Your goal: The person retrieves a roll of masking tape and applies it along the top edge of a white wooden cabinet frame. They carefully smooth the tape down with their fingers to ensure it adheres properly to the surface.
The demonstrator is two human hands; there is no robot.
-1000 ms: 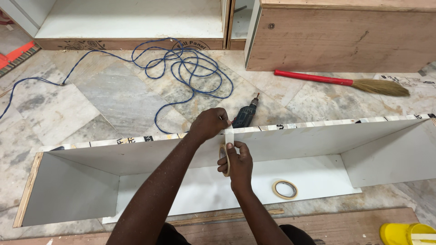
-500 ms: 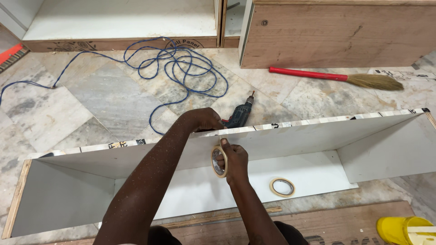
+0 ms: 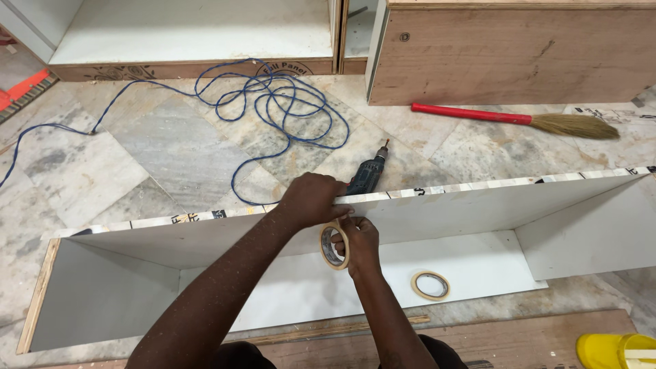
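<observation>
- On the top edge of the white cabinet box (image 3: 478, 205), left hand (image 3: 311, 199) is pressed down, fingers curled over it.
- Right hand (image 3: 359, 240) grips a tape roll (image 3: 334, 244) just under that edge.
- Spare tape roll (image 3: 430, 285) lies inside; drill (image 3: 367, 174) sits on the floor behind.

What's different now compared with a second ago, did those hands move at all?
A second ago the right hand pinched a strip of tape upright below the panel's top edge; now it holds the tape roll up beside that edge. The left hand stayed pressed on the edge of the white box. The second tape roll, drill, blue cable and broom did not move.
</observation>
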